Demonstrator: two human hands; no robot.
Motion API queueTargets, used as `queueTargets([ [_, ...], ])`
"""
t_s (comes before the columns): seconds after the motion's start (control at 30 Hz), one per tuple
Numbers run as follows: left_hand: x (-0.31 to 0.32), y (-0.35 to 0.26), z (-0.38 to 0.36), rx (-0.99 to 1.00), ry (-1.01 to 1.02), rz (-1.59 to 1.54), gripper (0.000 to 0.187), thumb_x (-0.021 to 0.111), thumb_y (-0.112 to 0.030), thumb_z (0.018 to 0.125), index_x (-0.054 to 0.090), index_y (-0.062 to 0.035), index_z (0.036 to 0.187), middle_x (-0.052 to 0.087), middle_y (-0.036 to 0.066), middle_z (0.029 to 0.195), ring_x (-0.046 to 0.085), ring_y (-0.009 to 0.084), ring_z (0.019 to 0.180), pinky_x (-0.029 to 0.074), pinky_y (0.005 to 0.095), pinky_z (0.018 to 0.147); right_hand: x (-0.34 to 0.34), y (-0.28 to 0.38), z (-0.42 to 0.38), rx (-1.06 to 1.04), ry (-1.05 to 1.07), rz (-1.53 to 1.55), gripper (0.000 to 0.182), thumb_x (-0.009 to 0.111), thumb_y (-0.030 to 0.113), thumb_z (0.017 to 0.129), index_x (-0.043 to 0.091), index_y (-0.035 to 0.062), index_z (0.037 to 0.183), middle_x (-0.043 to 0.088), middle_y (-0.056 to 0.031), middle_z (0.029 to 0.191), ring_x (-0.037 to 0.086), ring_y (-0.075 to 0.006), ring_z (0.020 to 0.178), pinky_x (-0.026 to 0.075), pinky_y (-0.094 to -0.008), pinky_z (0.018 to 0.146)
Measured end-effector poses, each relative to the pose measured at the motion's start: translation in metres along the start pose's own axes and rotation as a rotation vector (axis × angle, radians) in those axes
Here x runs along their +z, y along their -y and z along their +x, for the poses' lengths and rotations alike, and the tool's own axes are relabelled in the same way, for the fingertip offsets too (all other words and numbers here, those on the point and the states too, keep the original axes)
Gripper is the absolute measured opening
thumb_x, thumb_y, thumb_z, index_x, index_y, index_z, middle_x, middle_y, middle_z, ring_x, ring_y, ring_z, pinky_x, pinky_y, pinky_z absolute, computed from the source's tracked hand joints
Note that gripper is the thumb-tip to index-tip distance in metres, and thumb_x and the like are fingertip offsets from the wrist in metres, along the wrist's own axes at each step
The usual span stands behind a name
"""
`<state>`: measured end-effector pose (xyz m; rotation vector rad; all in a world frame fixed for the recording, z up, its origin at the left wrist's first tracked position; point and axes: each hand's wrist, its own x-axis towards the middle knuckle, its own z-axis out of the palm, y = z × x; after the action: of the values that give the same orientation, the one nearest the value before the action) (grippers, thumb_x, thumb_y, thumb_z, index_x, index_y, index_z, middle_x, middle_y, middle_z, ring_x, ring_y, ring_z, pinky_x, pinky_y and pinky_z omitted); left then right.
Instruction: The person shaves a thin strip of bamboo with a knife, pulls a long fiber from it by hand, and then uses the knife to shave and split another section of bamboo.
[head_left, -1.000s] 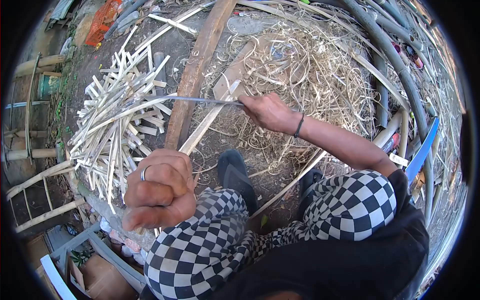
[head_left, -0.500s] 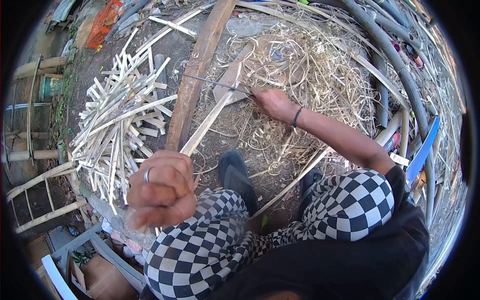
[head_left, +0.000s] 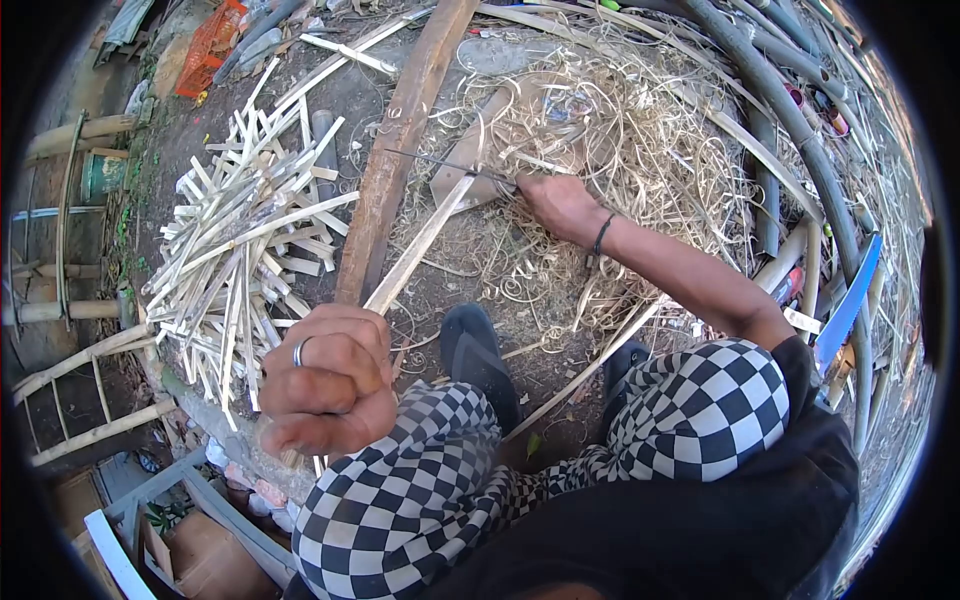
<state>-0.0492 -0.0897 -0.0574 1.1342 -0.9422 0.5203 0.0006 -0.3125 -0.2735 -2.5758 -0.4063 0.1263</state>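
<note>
My left hand [head_left: 330, 380] is closed in a fist, with a ring on one finger, around the lower end of a pale bamboo strip [head_left: 420, 243]. The strip slants up and away to the right. My right hand [head_left: 562, 208] grips a long, thin-bladed knife [head_left: 430, 160]; its handle is hidden in my fingers. The blade lies across the strip near its far end, seen almost edge-on. A thin curled shaving [head_left: 482, 135] stands just beyond the blade. Underneath is a flat brown board [head_left: 455, 180] on the ground.
A heap of cut bamboo strips [head_left: 240, 240] lies to the left, beside a long wooden beam [head_left: 400, 130]. Curly shavings [head_left: 630, 140] cover the ground ahead and right. Bamboo poles [head_left: 790, 110], a blue saw blade [head_left: 848, 305] and an orange crate [head_left: 210, 45] lie around the edges.
My right hand and the knife have shifted slightly to the right, the blade staying across the strip's far part. My left hand keeps its grip, almost in the same place.
</note>
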Motion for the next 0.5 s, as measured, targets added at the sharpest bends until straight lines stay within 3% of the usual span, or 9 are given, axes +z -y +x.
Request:
queueTargets([
  [0.03,-0.001,-0.001,0.001,-0.012,-0.005,0.001,0.062,0.024,-0.051,0.105,0.036,-0.0100,0.061,0.038,0.000,0.043,0.035,0.0104,0.029,0.035,0.0265,0.027,-0.005,0.002,0.002,-0.006,0.017,-0.032,0.015,0.050,0.009,0.088,0.055,-0.0006,0.099,0.065,-0.0201,0.071,0.066,-0.0379,0.069,0.051,-0.0487,0.062],
  [0.07,-0.002,-0.002,0.001,-0.029,-0.011,0.004,0.061,0.024,-0.051,0.105,0.036,-0.0100,0.061,0.038,0.000,0.043,0.035,0.0104,0.029,0.036,0.0269,0.027,0.004,-0.001,0.005,-0.053,-0.042,-0.100,0.011,0.053,0.013,0.095,0.052,0.0020,0.095,0.060,-0.0156,0.062,0.063,-0.0287,0.054,0.049,-0.0436,0.047],
  [0.17,-0.006,-0.002,-0.001,-0.038,-0.006,-0.053,0.061,0.026,-0.049,0.105,0.036,-0.0092,0.061,0.039,0.001,0.043,0.034,0.0101,0.029,0.035,0.0276,0.027,-0.023,0.030,-0.003,-0.062,0.054,-0.018,0.012,0.053,0.015,0.096,0.052,0.0034,0.099,0.059,-0.0141,0.062,0.060,-0.0289,0.051,0.047,-0.0442,0.045],
  [0.2,-0.007,-0.001,-0.001,-0.042,-0.012,-0.058,0.061,0.026,-0.049,0.105,0.036,-0.0092,0.061,0.039,0.001,0.043,0.034,0.0101,0.029,0.035,0.0276,0.027,-0.024,0.032,-0.008,-0.183,-0.069,0.032,0.014,0.053,0.017,0.097,0.051,0.0050,0.104,0.059,-0.0127,0.062,0.058,-0.0288,0.049,0.045,-0.0450,0.044],
  [0.3,-0.006,-0.001,0.000,-0.026,0.012,-0.029,0.060,0.028,-0.047,0.105,0.036,-0.0080,0.061,0.039,0.001,0.045,0.033,0.0096,0.029,0.032,0.0270,0.027,0.003,0.011,-0.010,-0.166,-0.048,0.107,0.012,0.052,0.011,0.093,0.051,0.0029,0.102,0.060,-0.0130,0.061,0.059,-0.0281,0.049,0.045,-0.0433,0.042],
  [0.37,-0.005,-0.001,0.000,-0.012,0.000,-0.064,0.060,0.029,-0.047,0.106,0.036,-0.0070,0.062,0.038,0.001,0.045,0.031,0.0092,0.030,0.028,0.0261,0.027,0.017,-0.007,-0.005,0.052,0.026,0.000,0.013,0.048,0.014,0.095,0.053,0.0036,0.101,0.061,-0.0152,0.063,0.061,-0.0303,0.053,0.047,-0.0440,0.045],
  [0.43,-0.002,0.001,0.002,-0.001,0.034,-0.093,0.059,0.029,-0.046,0.106,0.035,-0.0073,0.062,0.036,0.000,0.045,0.030,0.0093,0.030,0.026,0.0262,0.027,0.009,-0.005,-0.006,0.042,-0.063,-0.055,0.017,0.045,0.015,0.095,0.055,0.0015,0.095,0.061,-0.0192,0.064,0.063,-0.0321,0.056,0.049,-0.0438,0.047],
  [0.5,-0.005,0.000,-0.002,-0.020,-0.007,-0.083,0.059,0.028,-0.046,0.106,0.035,-0.0078,0.062,0.037,-0.001,0.045,0.030,0.0096,0.029,0.027,0.0261,0.027,-0.005,0.002,-0.009,0.127,0.069,0.013,0.020,0.043,0.013,0.094,0.056,-0.0011,0.091,0.060,-0.0210,0.063,0.062,-0.0322,0.056,0.049,-0.0430,0.047],
])
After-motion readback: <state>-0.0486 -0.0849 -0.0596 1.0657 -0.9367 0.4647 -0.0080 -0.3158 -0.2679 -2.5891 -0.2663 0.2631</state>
